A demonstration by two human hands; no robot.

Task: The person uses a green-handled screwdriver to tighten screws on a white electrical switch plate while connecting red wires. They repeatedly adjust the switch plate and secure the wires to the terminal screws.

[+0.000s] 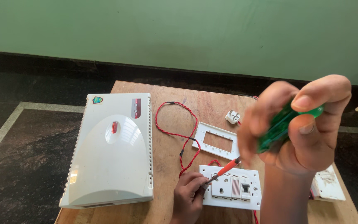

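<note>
Hands are seen over a small wooden table (162, 207) that stands on a dark floor before a green wall. The right hand (301, 124), raised close to the camera and somewhat blurred, is closed firmly around the translucent green handle of a screwdriver (280, 124); the thumb and forefinger are pressed on the upper end of the handle. From that handle the shaft, sleeved in red, is slanted down to the left, and its tip is set against the left part of a white switch-and-socket plate (237, 188) lying flat near the front edge of the table. The left hand (189, 195) is laid on the left edge of that plate, with the fingers curled down onto it (whether anything small is pinched beneath them cannot be told).

Just behind the plate an empty white rectangular frame (216, 141) is placed. A twisted red and black wire (175, 132) is looped across the table between the frame and a large white plastic housing (110, 149), which takes up the left side of the table. A small white plug (233, 117) is set near the far edge, behind the frame. At the right edge, partly hidden by the right forearm, another white flat part (328, 184) is seen.
</note>
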